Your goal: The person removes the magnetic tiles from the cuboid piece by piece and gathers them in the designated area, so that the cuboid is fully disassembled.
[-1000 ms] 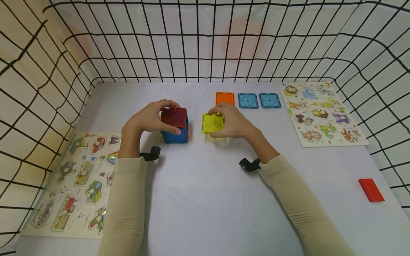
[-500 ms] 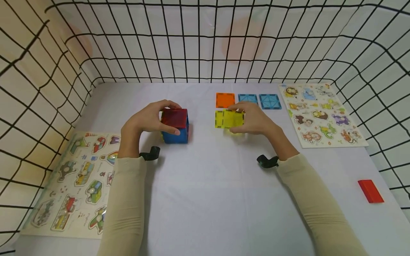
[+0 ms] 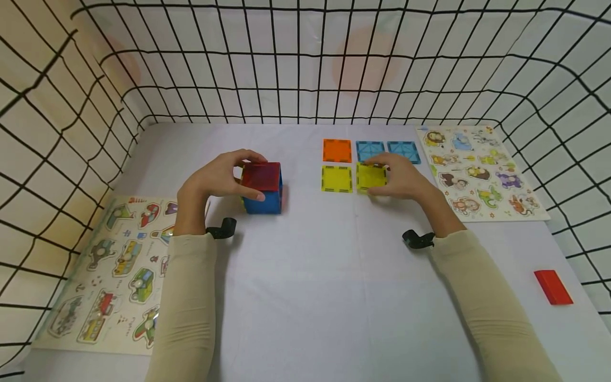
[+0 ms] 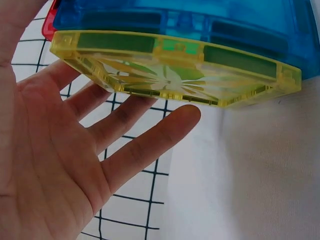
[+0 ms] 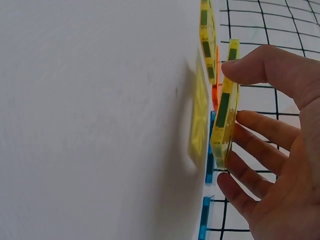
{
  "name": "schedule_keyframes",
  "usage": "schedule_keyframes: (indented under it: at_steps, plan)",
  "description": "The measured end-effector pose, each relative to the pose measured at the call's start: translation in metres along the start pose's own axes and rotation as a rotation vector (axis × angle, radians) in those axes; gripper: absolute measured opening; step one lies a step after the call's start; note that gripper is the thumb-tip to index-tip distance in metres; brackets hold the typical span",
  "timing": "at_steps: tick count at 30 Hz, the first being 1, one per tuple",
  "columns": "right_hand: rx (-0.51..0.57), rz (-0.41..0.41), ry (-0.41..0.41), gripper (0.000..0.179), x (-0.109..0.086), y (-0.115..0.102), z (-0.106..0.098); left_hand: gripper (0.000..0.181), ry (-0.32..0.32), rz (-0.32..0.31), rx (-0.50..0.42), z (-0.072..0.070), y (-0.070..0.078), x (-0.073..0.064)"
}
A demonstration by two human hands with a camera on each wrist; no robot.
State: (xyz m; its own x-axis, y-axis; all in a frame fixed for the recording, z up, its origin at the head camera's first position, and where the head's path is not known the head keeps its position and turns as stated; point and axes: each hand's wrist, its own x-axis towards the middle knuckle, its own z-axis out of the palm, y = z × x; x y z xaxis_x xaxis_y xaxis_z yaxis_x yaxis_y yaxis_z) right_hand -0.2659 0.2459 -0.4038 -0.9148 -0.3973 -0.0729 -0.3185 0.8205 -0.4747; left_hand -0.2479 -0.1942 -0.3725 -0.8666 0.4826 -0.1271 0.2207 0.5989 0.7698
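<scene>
A box of translucent magnetic tiles point(image 3: 261, 203), red on top and blue in front, stands left of centre. My left hand point(image 3: 210, 174) grips it from the left, thumb at the front and fingers behind; a yellow side tile point(image 4: 175, 80) of the box faces the palm. Further right, my right hand point(image 3: 403, 178) pinches a square yellow magnetic tile point(image 3: 366, 178) between thumb and fingers. In the right wrist view this tile point(image 5: 223, 120) is held just above the white cloth, its yellow shadow beside it. Another yellow tile point(image 3: 337, 179) lies flat to its left.
Behind the yellow tiles lie an orange tile point(image 3: 337, 150) and two blue tiles point(image 3: 403, 150). Picture puzzle boards lie at left point(image 3: 107, 276) and right point(image 3: 482, 175). A red block point(image 3: 553, 287) sits near the right edge. Black wire mesh point(image 3: 298, 90) fences the table's back and sides.
My right hand has moved right with the yellow tiles. Two overlapping tiles have come apart: one now lies flat under the orange tile's row, the other stays pinched. The left hand keeps still on the box.
</scene>
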Motion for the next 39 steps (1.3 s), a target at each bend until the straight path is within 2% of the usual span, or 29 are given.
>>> schedule_keyframes:
  at_steps: [7, 13, 20, 25, 32, 39]
  plan:
    - [-0.01, 0.026, -0.032, 0.072, -0.002, 0.011, 0.004, 0.077, 0.0, 0.026, -0.002, -0.001, -0.002, 0.001]
    - [-0.024, 0.037, -0.047, 0.072, -0.004, 0.011, 0.005, 0.077, 0.025, 0.037, 0.0, 0.004, 0.002, 0.004]
    - [-0.031, 0.016, -0.011, 0.068, -0.007, 0.008, 0.002, 0.077, 0.041, 0.085, 0.018, 0.013, 0.006, 0.012]
    - [0.07, -0.027, 0.048, 0.069, -0.009, -0.003, 0.004, 0.079, 0.032, 0.099, 0.002, 0.012, 0.002, 0.012]
    - [0.212, -0.032, 0.081, 0.071, -0.001, -0.026, 0.013, 0.08, 0.039, 0.068, 0.028, 0.003, -0.007, 0.004]
    - [0.267, -0.076, 0.085, 0.068, 0.008, -0.056, 0.022, 0.079, 0.04, 0.037, 0.027, 0.002, -0.008, 0.003]
